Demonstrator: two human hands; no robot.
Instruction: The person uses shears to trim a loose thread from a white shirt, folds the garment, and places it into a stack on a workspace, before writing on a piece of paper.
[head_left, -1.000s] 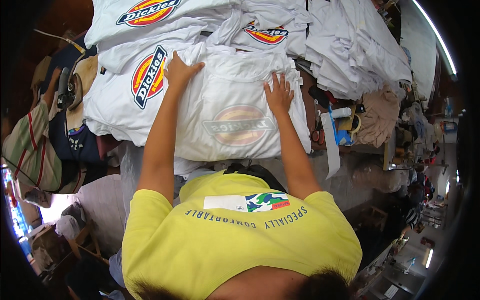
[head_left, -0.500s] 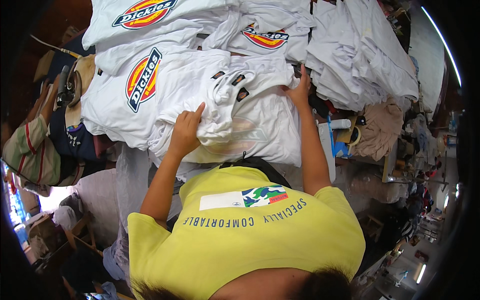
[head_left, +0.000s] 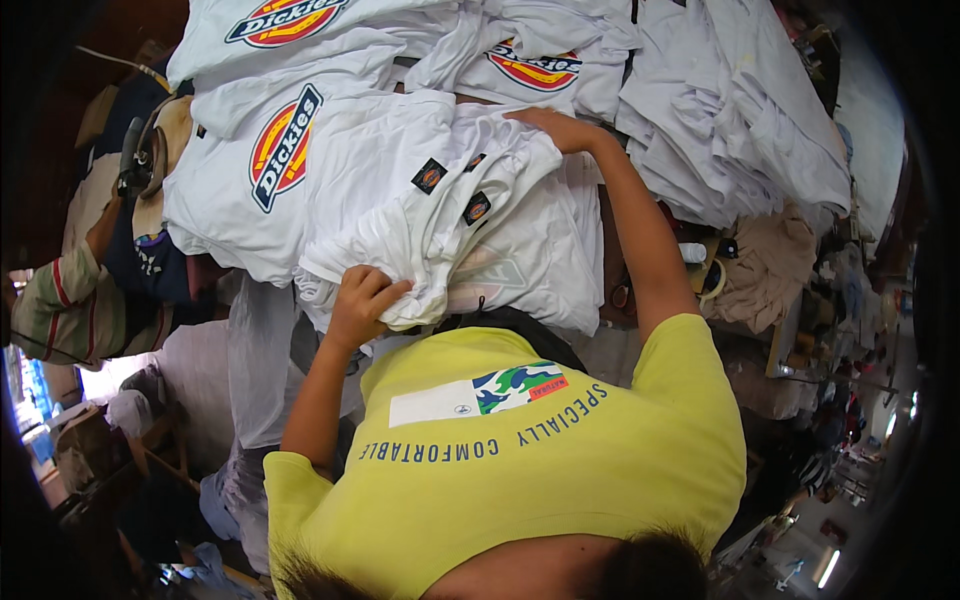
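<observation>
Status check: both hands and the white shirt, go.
Left hand grips bunched near edge of white T-shirt. Right hand flat on its far edge. Shirt partly folded over stack of white shirts; nothing blocking.

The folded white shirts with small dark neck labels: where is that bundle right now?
In the head view the bundle of folded white shirts lies centre-frame, gripped at its near edge by the left hand, with the right hand on its far corner, beside the logo-printed shirt.

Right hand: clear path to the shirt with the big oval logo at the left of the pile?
Probably not directly. The right hand rests on the folded white shirts that the left hand grips; that bundle lies between it and the logo shirt.
</observation>
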